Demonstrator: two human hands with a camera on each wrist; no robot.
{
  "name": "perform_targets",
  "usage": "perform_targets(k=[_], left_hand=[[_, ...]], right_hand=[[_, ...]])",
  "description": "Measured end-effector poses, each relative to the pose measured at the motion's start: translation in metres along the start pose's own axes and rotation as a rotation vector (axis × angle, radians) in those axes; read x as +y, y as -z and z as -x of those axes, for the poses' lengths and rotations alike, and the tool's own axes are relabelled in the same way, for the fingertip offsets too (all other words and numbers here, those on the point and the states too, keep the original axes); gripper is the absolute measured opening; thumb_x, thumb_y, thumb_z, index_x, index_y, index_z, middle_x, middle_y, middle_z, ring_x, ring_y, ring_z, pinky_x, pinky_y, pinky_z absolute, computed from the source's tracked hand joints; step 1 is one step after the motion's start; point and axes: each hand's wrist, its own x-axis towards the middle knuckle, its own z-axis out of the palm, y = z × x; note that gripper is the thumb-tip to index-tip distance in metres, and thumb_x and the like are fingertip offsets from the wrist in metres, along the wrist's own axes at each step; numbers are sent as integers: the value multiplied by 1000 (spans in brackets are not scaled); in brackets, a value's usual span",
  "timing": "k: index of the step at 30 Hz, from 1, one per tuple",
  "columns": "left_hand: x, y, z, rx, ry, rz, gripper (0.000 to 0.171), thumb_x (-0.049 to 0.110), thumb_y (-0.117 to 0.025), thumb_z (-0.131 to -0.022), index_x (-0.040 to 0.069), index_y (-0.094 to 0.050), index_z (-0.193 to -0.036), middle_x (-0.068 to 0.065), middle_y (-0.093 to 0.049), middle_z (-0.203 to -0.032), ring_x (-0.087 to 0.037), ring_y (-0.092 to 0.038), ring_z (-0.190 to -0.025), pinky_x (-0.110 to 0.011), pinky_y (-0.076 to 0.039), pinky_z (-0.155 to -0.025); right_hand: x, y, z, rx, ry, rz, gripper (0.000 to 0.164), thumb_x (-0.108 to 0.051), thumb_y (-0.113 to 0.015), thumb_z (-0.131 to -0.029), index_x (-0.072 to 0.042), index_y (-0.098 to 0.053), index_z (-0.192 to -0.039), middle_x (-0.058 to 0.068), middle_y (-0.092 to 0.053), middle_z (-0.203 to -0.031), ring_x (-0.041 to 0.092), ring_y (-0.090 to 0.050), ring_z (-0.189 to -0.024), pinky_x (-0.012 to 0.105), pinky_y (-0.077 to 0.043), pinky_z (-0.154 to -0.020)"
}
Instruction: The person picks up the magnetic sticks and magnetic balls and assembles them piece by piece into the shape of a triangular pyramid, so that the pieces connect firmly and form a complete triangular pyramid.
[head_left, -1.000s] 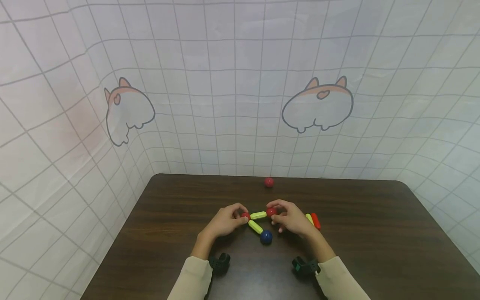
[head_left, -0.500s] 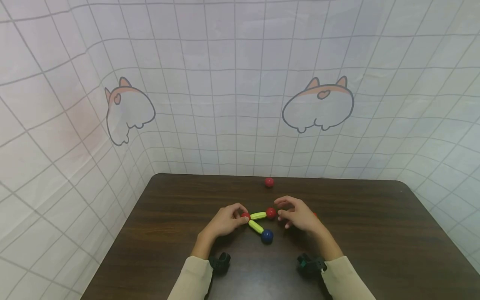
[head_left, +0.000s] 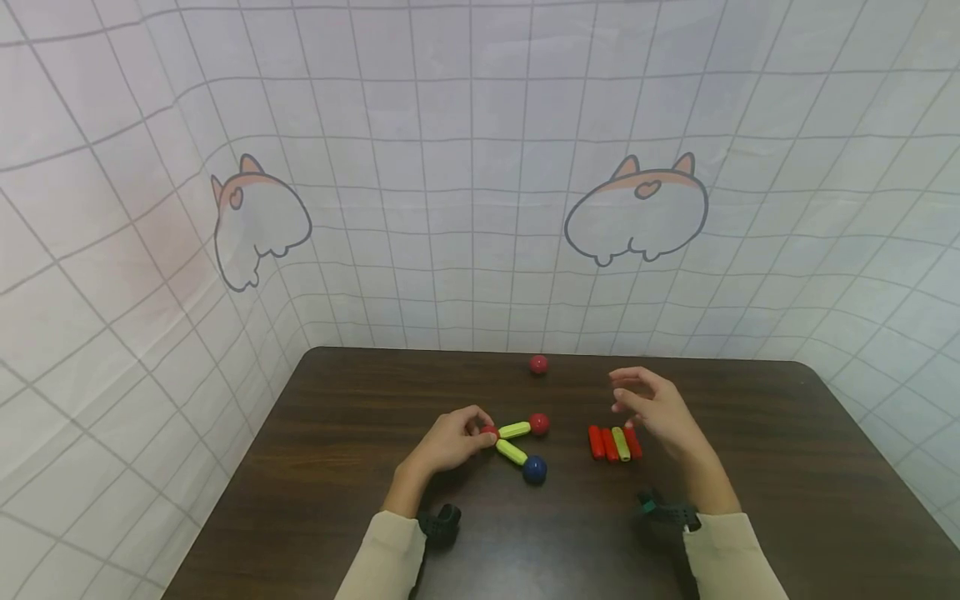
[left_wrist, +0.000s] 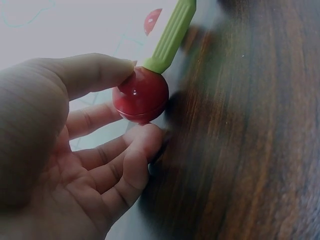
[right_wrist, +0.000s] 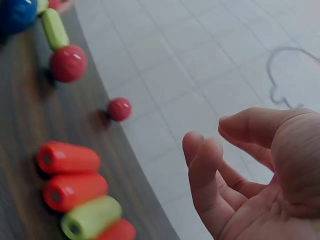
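My left hand (head_left: pixel 448 440) pinches a red ball (left_wrist: pixel 141 95) between thumb and fingers. Two yellow-green rods spread from that ball in a V. The upper rod (head_left: pixel 514 430) ends in a second red ball (head_left: pixel 539 424); the lower rod (head_left: pixel 512 452) ends in a blue ball (head_left: pixel 535 469). My right hand (head_left: pixel 662 415) hovers, holding nothing, with its fingers loosely bent. Just left of and below it lie several short rods side by side: red rods (head_left: pixel 596 442) and one yellow-green rod (head_left: pixel 621 444). In the right wrist view, the red rods (right_wrist: pixel 70 157) show dark round spots on their ends.
A loose red ball (head_left: pixel 538 364) lies near the far edge of the dark wooden table (head_left: pixel 360 392). Behind the table hangs a white grid-patterned cloth (head_left: pixel 450 208), which also runs along both sides. Dark straps (head_left: pixel 440 525) sit on both wrists.
My right hand has let go of the second red ball and moved right and away, uncovering the row of rods. My left hand has stayed on its ball. The joined piece has shifted slightly.
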Motion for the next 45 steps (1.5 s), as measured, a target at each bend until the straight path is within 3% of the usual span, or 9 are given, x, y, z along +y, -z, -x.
perform_targets(k=[4, 12, 19, 23, 28, 45], left_hand=[[-1, -1, -2, -1, -2, -1, 20, 32, -67, -99, 19, -67, -115, -2, -62, -82, -13, -54, -64, -29, -45, -58], [0, -1, 0, -7, -14, -7, 29, 32, -67, -99, 15, -67, -123, -2, -63, -83, -13, -55, -65, -29, -46, -59], [0, 1, 2, -8, -8, 10, 22, 31, -68, -99, 19, -68, -117, -4, -63, -84, -13, -56, -66, -29, -45, -59], [-2, 0, 1, -7, 2, 18, 21, 31, -68, -99, 20, -68, -117, -4, -63, -84, -14, -57, -67, -29, -46, -60], [-4, 0, 1, -5, -5, 20, 21, 31, -68, -99, 19, -68, -116, -3, -63, -83, -15, -58, -67, -30, -45, -59], [-1, 0, 2, -5, -10, 33, 20, 31, -68, -99, 19, -68, -116, -3, -62, -82, -13, -55, -66, -28, -44, -59]], right_hand=[[1, 16, 5, 44, -3, 21, 38, -18, -62, -103, -4, -55, -138, 9, -61, -125, 12, -68, -90, 32, -57, -67], [21, 26, 17, -6, -31, 146, 42, -17, -63, -103, -1, -53, -141, 31, -56, -137, 19, -69, -91, 34, -56, -66], [37, 23, 21, -109, -52, 249, 43, -16, -65, -101, 0, -55, -139, 25, -63, -124, 22, -66, -86, 34, -53, -64], [40, 21, 22, -124, -73, 288, 43, -17, -69, -98, -2, -58, -136, 23, -63, -121, 21, -57, -73, 32, -51, -60], [44, 21, 22, -139, -87, 332, 42, -19, -73, -95, -3, -61, -132, 17, -63, -114, 18, -52, -67, 31, -47, -57], [45, 24, 24, -89, -129, 346, 42, -14, -74, -94, -1, -61, -132, 11, -64, -96, 21, -60, -77, 34, -55, -63]])
